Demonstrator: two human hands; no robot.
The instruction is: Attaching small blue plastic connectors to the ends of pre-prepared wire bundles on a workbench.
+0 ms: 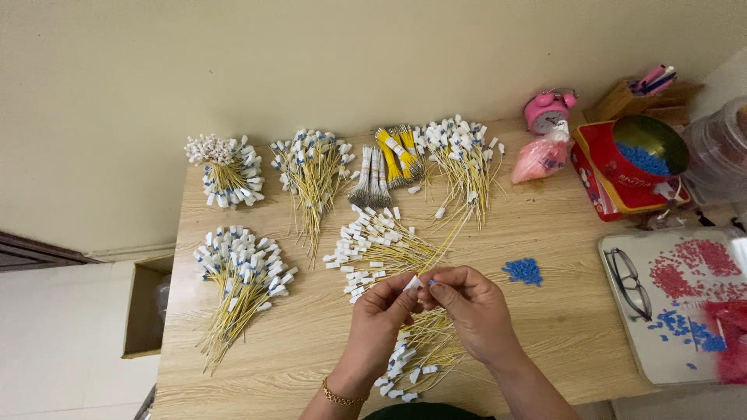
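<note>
Above the wooden table [545, 233], left hand [379, 319] fingers pinched on white connector [412, 283], right hand [473, 311] fingers pinched on blue piece [430, 282].

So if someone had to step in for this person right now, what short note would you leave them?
Left hand: pinches a small white connector at its fingertips, yellow wires trailing below.
Right hand: pinches a tiny blue piece right against that connector.
On the wooden table: loose blue pieces beside the right hand; a bundle of white-tipped yellow wires just beyond the hands.
Apparently done: bundles with blue-and-white ends, such as the left one.
Left: seemingly the white-tipped wires without blue.
</note>
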